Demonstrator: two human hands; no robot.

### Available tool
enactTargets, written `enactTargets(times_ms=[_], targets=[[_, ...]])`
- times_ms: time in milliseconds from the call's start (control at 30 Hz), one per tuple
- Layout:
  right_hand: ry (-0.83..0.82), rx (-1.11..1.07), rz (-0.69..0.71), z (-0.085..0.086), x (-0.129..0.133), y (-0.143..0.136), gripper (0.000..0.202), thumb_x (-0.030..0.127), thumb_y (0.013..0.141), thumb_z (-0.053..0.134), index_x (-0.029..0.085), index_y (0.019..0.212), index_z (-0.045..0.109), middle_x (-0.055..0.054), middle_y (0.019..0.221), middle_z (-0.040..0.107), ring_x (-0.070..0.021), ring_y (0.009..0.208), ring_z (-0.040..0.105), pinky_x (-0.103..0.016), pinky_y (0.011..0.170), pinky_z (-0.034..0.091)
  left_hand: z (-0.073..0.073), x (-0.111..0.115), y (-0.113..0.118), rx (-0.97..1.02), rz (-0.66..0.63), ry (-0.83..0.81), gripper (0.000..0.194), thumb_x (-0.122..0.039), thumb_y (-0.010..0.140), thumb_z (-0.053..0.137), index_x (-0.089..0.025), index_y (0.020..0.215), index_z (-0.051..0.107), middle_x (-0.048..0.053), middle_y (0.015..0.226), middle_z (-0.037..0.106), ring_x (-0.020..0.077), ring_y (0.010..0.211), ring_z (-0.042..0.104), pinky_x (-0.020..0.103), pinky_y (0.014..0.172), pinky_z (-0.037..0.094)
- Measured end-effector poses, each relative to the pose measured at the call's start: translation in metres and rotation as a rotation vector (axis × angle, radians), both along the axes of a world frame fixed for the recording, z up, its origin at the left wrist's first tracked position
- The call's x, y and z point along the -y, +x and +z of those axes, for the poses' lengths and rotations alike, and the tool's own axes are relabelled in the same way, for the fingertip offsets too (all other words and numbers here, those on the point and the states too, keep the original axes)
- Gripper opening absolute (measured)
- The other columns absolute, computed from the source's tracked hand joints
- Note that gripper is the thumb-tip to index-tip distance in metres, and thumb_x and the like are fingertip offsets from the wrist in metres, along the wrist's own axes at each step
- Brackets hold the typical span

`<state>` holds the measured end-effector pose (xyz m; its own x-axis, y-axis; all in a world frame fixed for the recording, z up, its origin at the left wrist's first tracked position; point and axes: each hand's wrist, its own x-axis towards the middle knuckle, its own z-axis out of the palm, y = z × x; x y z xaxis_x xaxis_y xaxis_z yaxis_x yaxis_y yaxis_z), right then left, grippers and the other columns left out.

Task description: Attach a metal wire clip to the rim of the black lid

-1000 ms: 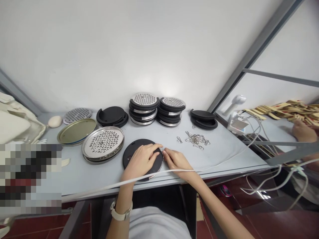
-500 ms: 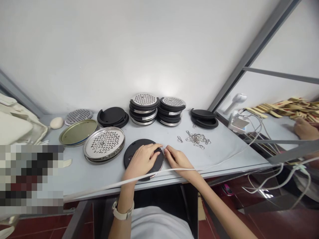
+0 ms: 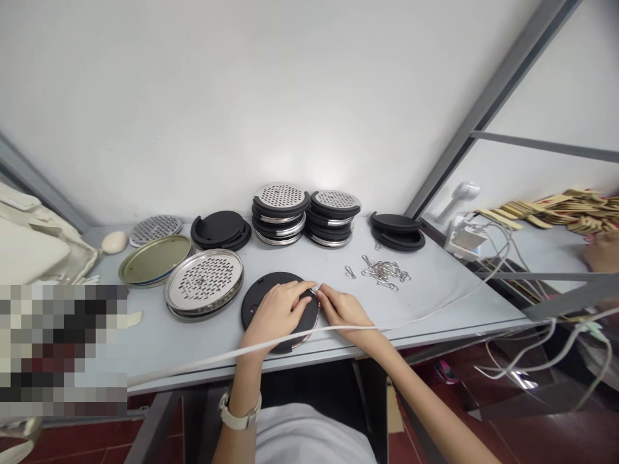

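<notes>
At the far left an off-white bag [image 3: 36, 225] sits beside the surface [image 3: 435, 293], with a pale rounded object [image 3: 115, 242] near it. Next come a grey perforated disc [image 3: 155, 230], an olive-gold lid [image 3: 155, 259] resting on others and, nearer the front, a silver perforated plate [image 3: 204, 279] with a bright raised rim, its holes set in a close pattern. Behind that plate lie black rounds [image 3: 220, 228], overlapping. In the middle, close to the front edge, the black disc [image 3: 258, 293] lies flat: matte and dark, with a short slot near its upper left edge, a small round mark lower down, and a thin shiny rim along its right side. The left hand [image 3: 276, 314] rests palm down on it, fingers loosely bent, thumb and forefinger parted near the disc's upper right edge. There a small metal piece [image 3: 314, 290] glints, its shape too small to make out, pinched between the closed thumb and forefinger of the right hand [image 3: 345, 310]. Behind the disc stand two stacks of black-and-silver rounds [image 3: 281, 219], perforated faces uppermost. A white cable [image 3: 213, 362] crosses in front of both wrists. Farther right are a loose heap of silver clips [image 3: 385, 270], black trays [image 3: 397, 231], a white adapter [image 3: 467, 237] and, past the grey frame [image 3: 503, 84], wooden pieces [image 3: 565, 209] near another person's hand [image 3: 604, 251]
</notes>
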<state>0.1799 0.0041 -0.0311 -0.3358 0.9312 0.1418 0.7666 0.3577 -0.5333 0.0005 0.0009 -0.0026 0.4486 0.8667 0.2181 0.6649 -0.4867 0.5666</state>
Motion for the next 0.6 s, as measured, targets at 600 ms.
enactTargets(times_ms=[600], targets=[[0.053,0.060,0.061,-0.0040,-0.0001,0.0028,0.028,0.030,0.098,0.028,0.020,0.087,0.051,-0.003,0.071,0.061,-0.0141,0.060,0.056,-0.022,0.059,0.034,-0.0008,-0.0019,-0.0006,-0.006,-0.011,-0.004,0.032,-0.021,0.091,0.042,-0.026,0.120,0.054,0.001,0.096,0.064,0.0168,0.086,0.056,0.029,0.078,0.041]])
